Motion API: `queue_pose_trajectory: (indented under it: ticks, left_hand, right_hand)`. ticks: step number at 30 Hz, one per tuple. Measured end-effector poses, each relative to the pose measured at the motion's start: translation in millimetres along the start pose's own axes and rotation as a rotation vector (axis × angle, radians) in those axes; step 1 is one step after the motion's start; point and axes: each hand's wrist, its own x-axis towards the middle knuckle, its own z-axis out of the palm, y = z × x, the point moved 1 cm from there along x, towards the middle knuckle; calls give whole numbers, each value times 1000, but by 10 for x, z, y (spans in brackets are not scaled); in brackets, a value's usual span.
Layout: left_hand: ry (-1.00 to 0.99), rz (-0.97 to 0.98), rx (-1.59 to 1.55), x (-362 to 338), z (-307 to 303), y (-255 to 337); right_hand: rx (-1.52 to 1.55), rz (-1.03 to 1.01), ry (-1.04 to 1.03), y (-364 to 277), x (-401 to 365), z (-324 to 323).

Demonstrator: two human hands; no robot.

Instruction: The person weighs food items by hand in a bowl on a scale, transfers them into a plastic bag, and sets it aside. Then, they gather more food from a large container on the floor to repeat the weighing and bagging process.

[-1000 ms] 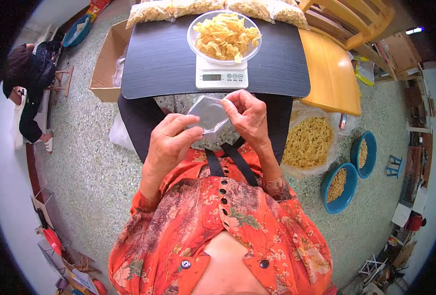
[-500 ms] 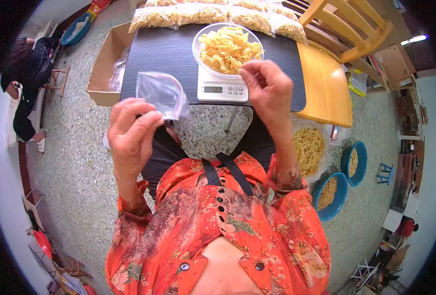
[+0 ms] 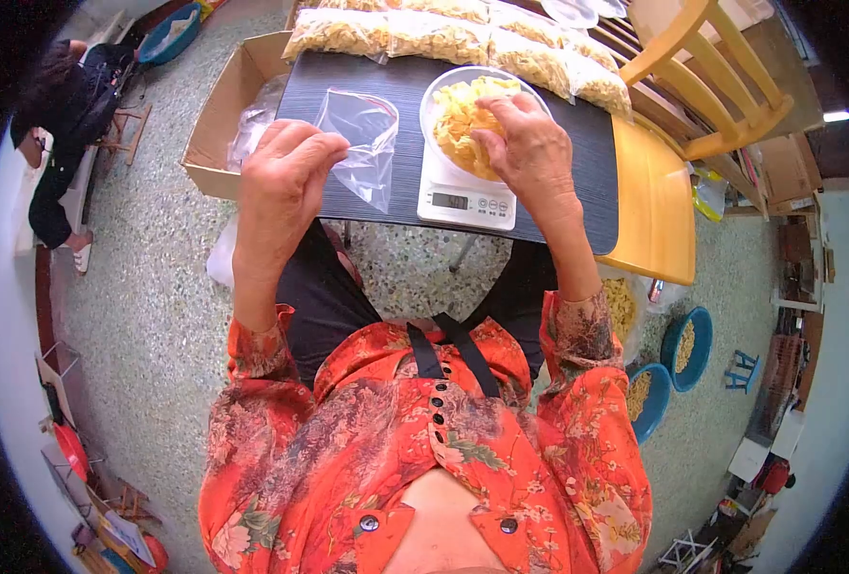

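Observation:
My left hand pinches the top edge of a clear zip bag with a red seal strip, holding it up over the black table. My right hand reaches into a clear bowl of yellow chips, fingers curled down on the chips. The bowl stands on a white digital scale at the table's near edge. The bag hangs just left of the bowl, its mouth toward the bowl.
Several filled chip bags line the table's far edge. A cardboard box sits at the left, a wooden chair at the right. Blue basins of yellow snacks stand on the floor. A person sits at far left.
My left hand lifted the empty bag from my lap up over the table. My right hand let go of the bag and went into the bowl of chips.

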Motion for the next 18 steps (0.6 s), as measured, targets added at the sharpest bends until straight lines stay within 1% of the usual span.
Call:
queue_pose_trajectory:
  ticks: [4,6,10,13,14,16,17,18]
  left_hand:
    - [2,20,6,106,7,15]
    - [9,49,21,168,-23,30]
    - [4,64,43,175,5,25]
    - [-45,34,5,123,77,-15]
    - [-37,58,0,118,98,-30]
    - [-29,86,-7,107,133,-24]
    - [-13,77,30,105,144,-4]
    - [4,68,67,108,157,5]
  right_hand:
    - [26,51,-7,41,5,44]
    - [66,15,58,42,16,36]
    - [166,-10,101,102,12,-23]
    - [527,238,142,159,12,-98]
    - [525,240,143,176,22,-98]
    - [928,392,208,231,45,-109]
    - [1052,443,182,257,40,-145]
    - [1050,440,187,294,35,-147]
